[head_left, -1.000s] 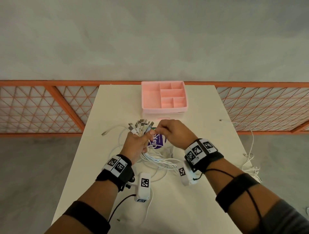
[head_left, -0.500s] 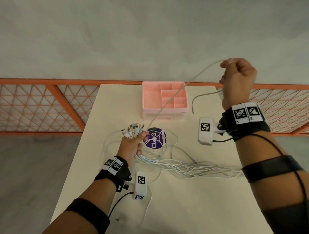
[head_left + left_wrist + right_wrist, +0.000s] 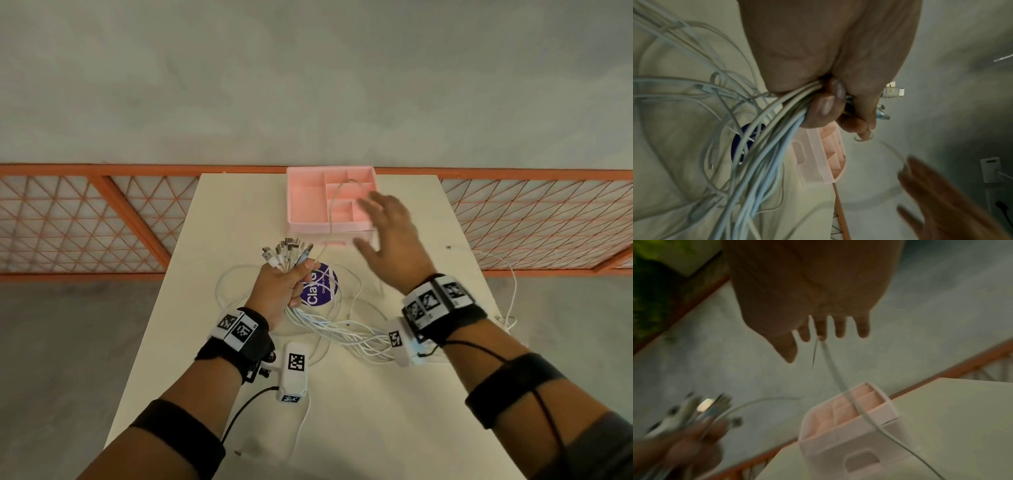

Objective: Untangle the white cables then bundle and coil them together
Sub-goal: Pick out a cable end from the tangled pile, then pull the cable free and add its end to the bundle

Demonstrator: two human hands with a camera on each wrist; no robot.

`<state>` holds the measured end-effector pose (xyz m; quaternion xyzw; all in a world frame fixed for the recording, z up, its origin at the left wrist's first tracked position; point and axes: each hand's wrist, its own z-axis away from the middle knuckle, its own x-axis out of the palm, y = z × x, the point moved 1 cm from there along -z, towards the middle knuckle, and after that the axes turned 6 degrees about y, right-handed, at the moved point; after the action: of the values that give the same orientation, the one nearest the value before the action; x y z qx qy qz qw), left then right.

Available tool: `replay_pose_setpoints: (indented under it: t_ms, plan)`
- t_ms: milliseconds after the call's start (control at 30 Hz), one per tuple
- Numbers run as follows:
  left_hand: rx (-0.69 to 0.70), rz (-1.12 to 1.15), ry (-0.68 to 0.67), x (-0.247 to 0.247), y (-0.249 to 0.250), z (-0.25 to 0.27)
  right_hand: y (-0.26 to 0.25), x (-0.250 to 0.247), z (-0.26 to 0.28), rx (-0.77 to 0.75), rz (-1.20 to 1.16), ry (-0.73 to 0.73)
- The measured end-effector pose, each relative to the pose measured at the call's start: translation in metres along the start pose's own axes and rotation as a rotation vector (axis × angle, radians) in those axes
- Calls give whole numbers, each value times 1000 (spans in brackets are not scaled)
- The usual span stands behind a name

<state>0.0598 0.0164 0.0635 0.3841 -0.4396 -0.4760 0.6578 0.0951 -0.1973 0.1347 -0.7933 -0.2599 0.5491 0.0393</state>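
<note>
My left hand (image 3: 289,279) grips a bundle of white cables (image 3: 342,334) just below their connector ends (image 3: 287,251), which fan out above the fist. In the left wrist view the left hand's fingers (image 3: 828,104) curl round the strands (image 3: 766,146). The rest of the bundle trails right across the table (image 3: 342,428). One loose cable (image 3: 331,209) runs from the fist and drapes over the pink tray. My right hand (image 3: 387,233) hovers with fingers spread above the tray's front right corner, holding nothing. The blurred right wrist view shows the loose cable (image 3: 838,378) running down from near the straight fingers (image 3: 840,329).
A pink compartment tray (image 3: 329,226) sits at the table's far edge. Under the cables lies a purple round sticker (image 3: 320,291). Another white cable (image 3: 511,301) hangs off the table's right edge. An orange mesh railing (image 3: 102,219) runs behind the table.
My right hand, which had drawn one cable high up to the right, has come down and let it go. That cable now lies over the pink tray. The left hand kept its grip.
</note>
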Motion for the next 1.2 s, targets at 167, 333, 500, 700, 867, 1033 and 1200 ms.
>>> replay_pose_setpoints:
  t_ms: [167, 333, 500, 700, 867, 1033, 1200]
  plan:
    - [-6, -29, -11, -1, 1, 2, -31, 30, 7, -295, 246, -172]
    - [-26, 20, 17, -9, -2, 5, -28, 28, 0, -350, 130, -124]
    - [-96, 123, 31, -22, -5, 4, -5, -1, -20, 21, -224, -76]
    - [-155, 115, 51, -25, -15, 2, 34, -41, -35, 353, -298, 188]
    - [-149, 104, 74, -24, -15, 0, 69, -59, -35, 507, -260, 342]
    - [-207, 170, 78, -20, -11, -2, 94, -47, -21, 649, -40, 170]
    - [-239, 181, 11, -15, -1, -2, 86, -8, 4, 674, 290, -294]
